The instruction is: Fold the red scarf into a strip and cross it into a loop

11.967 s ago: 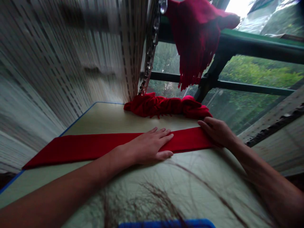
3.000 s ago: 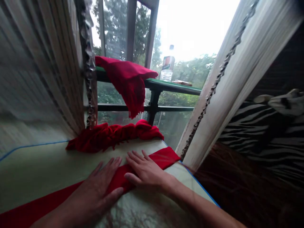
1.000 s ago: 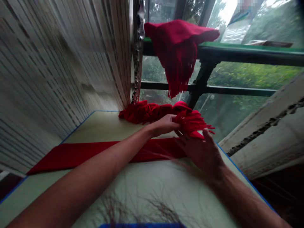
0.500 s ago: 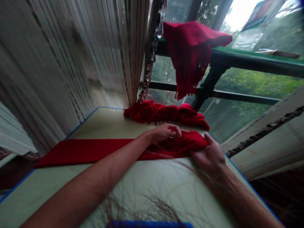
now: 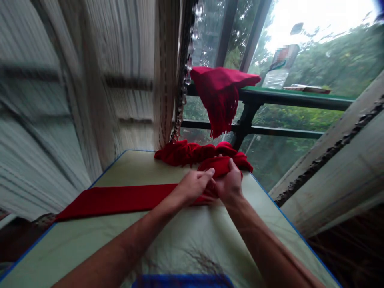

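A long red scarf [image 5: 120, 199] lies flat in a strip across the table, its right end lifted and folded over in my hands. My right hand [image 5: 230, 182] is closed round that raised end, with the thumb on top. Beside it, my left hand [image 5: 198, 183] pinches the scarf near the fold, its fingertips partly hidden. Just behind my hands, a crumpled red cloth [image 5: 186, 154] rests along the table's far edge. Another red scarf [image 5: 220, 86] with a fringe hangs over the green rail beyond.
The pale table [image 5: 144, 166] has a blue edge. A striped string curtain [image 5: 132, 80] hangs at the left, and a curtain [image 5: 333, 160] at the right. On the green window rail [image 5: 300, 100] stand a clear plastic bottle [image 5: 277, 72] and a flat object [image 5: 307, 88].
My right hand has moved left, bringing the scarf's right end up and over towards my left hand. The view has tilted up a little.
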`<state>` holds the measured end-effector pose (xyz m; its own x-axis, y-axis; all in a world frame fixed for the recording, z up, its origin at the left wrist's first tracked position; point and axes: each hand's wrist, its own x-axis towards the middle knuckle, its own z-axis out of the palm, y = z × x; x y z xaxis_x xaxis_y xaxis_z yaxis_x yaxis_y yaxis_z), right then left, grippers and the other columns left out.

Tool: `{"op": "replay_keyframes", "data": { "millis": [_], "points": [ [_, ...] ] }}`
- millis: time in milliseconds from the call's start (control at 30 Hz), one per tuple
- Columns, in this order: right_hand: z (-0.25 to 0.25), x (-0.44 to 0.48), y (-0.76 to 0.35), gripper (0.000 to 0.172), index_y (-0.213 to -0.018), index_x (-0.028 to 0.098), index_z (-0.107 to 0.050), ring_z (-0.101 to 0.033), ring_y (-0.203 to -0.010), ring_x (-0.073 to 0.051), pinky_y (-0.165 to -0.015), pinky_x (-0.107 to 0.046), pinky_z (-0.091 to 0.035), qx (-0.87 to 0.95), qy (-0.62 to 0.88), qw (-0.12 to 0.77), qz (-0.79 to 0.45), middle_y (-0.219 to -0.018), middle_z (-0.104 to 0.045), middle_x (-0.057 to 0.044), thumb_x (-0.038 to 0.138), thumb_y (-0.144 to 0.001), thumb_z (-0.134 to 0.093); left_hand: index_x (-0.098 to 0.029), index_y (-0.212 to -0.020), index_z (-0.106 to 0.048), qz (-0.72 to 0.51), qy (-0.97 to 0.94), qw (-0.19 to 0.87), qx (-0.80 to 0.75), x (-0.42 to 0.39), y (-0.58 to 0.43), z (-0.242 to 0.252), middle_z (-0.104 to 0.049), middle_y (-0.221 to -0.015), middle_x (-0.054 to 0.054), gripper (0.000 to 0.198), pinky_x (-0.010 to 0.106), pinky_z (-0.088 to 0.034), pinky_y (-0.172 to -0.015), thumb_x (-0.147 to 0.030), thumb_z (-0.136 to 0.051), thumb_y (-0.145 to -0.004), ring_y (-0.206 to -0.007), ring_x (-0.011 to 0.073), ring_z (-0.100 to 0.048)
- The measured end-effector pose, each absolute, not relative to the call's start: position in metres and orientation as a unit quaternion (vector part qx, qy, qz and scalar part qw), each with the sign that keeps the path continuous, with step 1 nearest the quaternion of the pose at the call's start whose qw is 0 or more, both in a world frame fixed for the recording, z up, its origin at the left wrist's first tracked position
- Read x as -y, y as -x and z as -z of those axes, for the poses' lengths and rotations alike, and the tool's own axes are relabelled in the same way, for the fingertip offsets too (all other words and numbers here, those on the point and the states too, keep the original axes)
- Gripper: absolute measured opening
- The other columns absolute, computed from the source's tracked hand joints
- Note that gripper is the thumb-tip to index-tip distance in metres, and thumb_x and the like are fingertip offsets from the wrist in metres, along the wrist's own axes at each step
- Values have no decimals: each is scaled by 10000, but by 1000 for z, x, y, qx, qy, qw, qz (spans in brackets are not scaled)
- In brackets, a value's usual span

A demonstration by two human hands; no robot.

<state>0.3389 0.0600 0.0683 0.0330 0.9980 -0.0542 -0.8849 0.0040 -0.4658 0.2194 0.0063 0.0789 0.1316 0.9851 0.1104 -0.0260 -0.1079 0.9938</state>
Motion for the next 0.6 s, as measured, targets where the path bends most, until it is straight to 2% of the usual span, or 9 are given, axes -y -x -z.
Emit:
{"op": "replay_keyframes", "data": {
  "millis": [100, 167, 267, 400, 500, 600],
  "points": [
    [-74, -61, -325, 292, -1061, 211, -680, -691, -763, -113, -764, -234, -589, 180, 174, 719, -648, -855, -721, 22, 374, -1047, -438, -159, -804, -736, -476, -537, 548, -430, 3, -222, -71, -733, -722, 97, 535, 273, -520, -539, -638, -541, -939, -623, 205, -682],
    [-75, -59, -319, 262, -1064, 228, -687, -703, -826, -114, -836, -243, -587, 199, 162, 740, -622, -888, -731, 28, 353, -1035, -459, -172, -935, -743, -483, -525, 556, -426, 1, -223, -66, -761, -807, 97, 555, 265, -535, -551, -681, -523, -938, -692, 211, -710],
    [-77, -52, -311, 221, -1068, 234, -691, -713, -891, -118, -898, -256, -581, 208, 161, 751, -605, -934, -744, 28, 337, -1006, -506, -170, -1040, -747, -490, -479, 630, -365, -4, -225, -58, -787, -927, 105, 554, 286, -587, -736, -684, -586, -916, -874, 239, -745],
    [-83, -42, -305, 238, -946, 217, -697, -723, -863, -148, -902, -295, -595, 212, 174, 718, -640, -853, -750, 11, 401, -973, -548, -143, -1186, -715, -487, -408, 718, -284, 0, -237, -53, -770, -1110, 139, 643, 370, -552, -987, -707, -592, -904, -1085, 281, -723],
    [-90, -37, -305, 282, -855, 221, -685, -728, -837, -168, -901, -324, -605, 201, 159, 695, -671, -809, -749, -4, 393, -989, -507, -135, -1220, -694, -541, -372, 713, -247, 8, -246, -57, -748, -1183, 151, 626, 398, -522, -1052, -628, -744, -838, -1145, 299, -700],
    [-92, -32, -305, 277, -906, 208, -705, -736, -887, -174, -936, -331, -594, 192, 154, 682, -689, -879, -768, -25, 383, -987, -506, -132, -1121, -726, -616, -340, 665, -249, 11, -249, -62, -766, -1105, 138, 553, 420, -526, -1052, -508, -882, -746, -1114, 314, -711]
  ]
}}
